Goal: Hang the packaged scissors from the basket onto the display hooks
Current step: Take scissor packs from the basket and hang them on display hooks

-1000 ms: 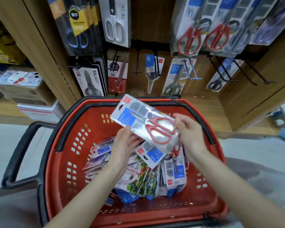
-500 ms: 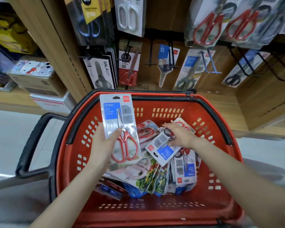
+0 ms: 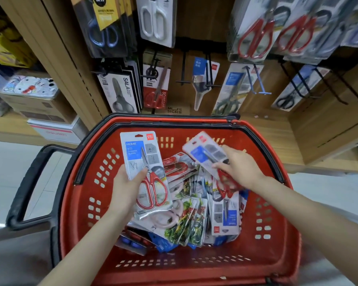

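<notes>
Two packs [image 3: 136,150] [image 3: 202,150] gripped: left hand's [image 3: 126,186] upright, right hand's [image 3: 241,168] tilted.

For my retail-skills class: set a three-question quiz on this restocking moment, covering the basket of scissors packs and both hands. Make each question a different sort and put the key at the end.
1. True or false: the left hand grips a red-handled scissors pack.
2. Where is the second pack, which the right hand grips?
a) hung on a display hook
b) over the basket
c) lying on the floor
3. Fill in: the basket's walls are coloured ___.

Key: 1 true; 2 b; 3 red.
</notes>
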{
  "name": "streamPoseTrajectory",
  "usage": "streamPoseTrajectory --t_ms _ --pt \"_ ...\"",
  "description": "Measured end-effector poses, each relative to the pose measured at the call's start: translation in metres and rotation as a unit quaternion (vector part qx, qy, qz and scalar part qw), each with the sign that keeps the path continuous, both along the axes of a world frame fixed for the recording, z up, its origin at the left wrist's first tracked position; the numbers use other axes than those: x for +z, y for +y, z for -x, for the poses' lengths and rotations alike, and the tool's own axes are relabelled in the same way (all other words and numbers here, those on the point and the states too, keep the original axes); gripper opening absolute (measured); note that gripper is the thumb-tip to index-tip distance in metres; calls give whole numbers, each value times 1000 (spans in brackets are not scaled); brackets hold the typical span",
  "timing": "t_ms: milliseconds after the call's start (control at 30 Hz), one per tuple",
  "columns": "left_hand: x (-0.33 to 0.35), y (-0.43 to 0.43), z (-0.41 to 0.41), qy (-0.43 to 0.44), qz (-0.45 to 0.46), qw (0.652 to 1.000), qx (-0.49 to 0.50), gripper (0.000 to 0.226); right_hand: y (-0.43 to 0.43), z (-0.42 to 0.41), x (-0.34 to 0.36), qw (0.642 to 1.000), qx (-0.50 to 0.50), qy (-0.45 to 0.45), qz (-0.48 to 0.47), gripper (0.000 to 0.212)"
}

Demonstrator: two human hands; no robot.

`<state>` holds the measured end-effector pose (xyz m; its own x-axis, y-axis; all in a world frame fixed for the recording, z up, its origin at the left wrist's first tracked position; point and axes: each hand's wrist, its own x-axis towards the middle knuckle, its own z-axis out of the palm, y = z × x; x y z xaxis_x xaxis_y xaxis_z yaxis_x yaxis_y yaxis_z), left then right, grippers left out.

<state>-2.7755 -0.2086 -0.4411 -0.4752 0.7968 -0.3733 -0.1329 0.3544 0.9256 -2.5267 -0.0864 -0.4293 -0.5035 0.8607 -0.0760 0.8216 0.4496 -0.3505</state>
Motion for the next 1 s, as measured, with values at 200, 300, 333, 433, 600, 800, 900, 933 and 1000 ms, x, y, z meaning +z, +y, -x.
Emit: streamPoseTrajectory --t_ms 200,300,333,433,600,800,900,933,1000 --pt "10 5 -26 -33 -6 999 -16 21 -24 10 30 877 -163 367 265 21" --pt "23 9 -38 -38 -21 999 -32 21 -32 7 36 868 -165 363 296 24" --pt "27 10 -41 -34 -28 998 -38 22 -35 5 39 868 -168 362 295 24" --pt "39 13 -45 0 -51 997 -60 22 -37 -5 48 865 -180 367 292 23" --pt "61 23 -59 21 -90 992 -83 22 -37 -20 67 860 -193 389 268 18" --pt "93 44 -96 17 -157 977 -143 17 -29 -26 90 848 -220 435 208 18" --pt "109 59 -114 36 -185 966 -178 17 -22 -31 106 846 -225 451 176 17" --pt "114 65 -120 42 -190 963 -185 17 -18 -34 113 847 -229 453 159 17" --pt "126 79 -129 49 -202 958 -198 16 -6 -44 128 851 -240 453 115 20"
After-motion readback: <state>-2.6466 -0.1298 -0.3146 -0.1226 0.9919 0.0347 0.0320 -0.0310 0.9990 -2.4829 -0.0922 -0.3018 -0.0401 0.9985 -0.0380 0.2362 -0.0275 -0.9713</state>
